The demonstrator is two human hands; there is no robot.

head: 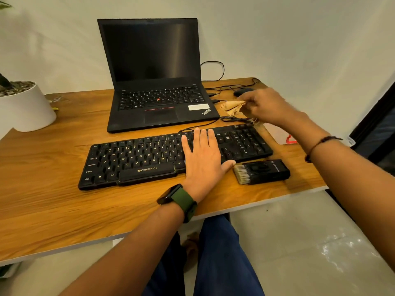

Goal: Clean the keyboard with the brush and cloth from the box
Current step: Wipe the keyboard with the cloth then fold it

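A black keyboard (136,161) lies across the wooden desk (53,201). My left hand (203,154) rests flat on its right-centre keys, fingers straight. Behind the keyboard's right end, my right hand (265,105) pinches a crumpled beige cloth (232,107) and holds it just above the desk. The black brush (261,171), with pale bristles pointing left, lies on the desk in front of the keyboard's right end, close to my left thumb. A white box (280,135) with a red tab sits at the desk's right edge, mostly hidden by my right forearm.
An open black laptop (156,82) stands behind the keyboard. A dark mouse (242,91) and black cables (230,119) lie at the back right. A white plant pot (25,107) sits at the far left. The desk's right edge drops to a tiled floor.
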